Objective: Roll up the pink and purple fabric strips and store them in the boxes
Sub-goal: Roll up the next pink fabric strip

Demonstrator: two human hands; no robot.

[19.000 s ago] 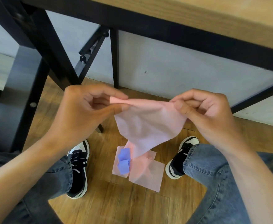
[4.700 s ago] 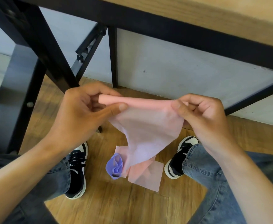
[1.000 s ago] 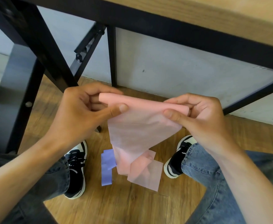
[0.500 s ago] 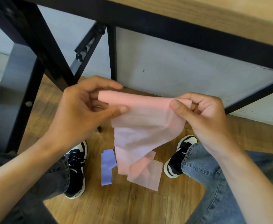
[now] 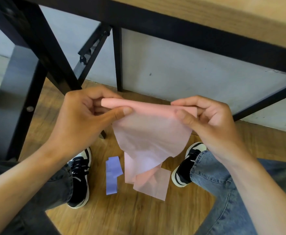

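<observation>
My left hand (image 5: 81, 119) and right hand (image 5: 204, 119) pinch the pink strip (image 5: 149, 133), its roll fatter than a second ago, the tail above the purple strip (image 5: 112, 175) still unrolled.

Black table frame (image 5: 42, 48), 2 black-and-white sneakers (image 5: 79, 177) on wooden floor (image 5: 138, 216), grey wall (image 5: 181, 72)

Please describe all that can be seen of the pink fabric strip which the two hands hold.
The thin, half-transparent pink fabric strip looks soft and light. Its top edge is rolled into a tight tube lying nearly level between the hands. The left hand pinches the tube's left end, and the right hand pinches the right end. Below the roll, the loose part hangs down in a curve, and its creased lower end lies on the wooden floor between the shoes.
</observation>
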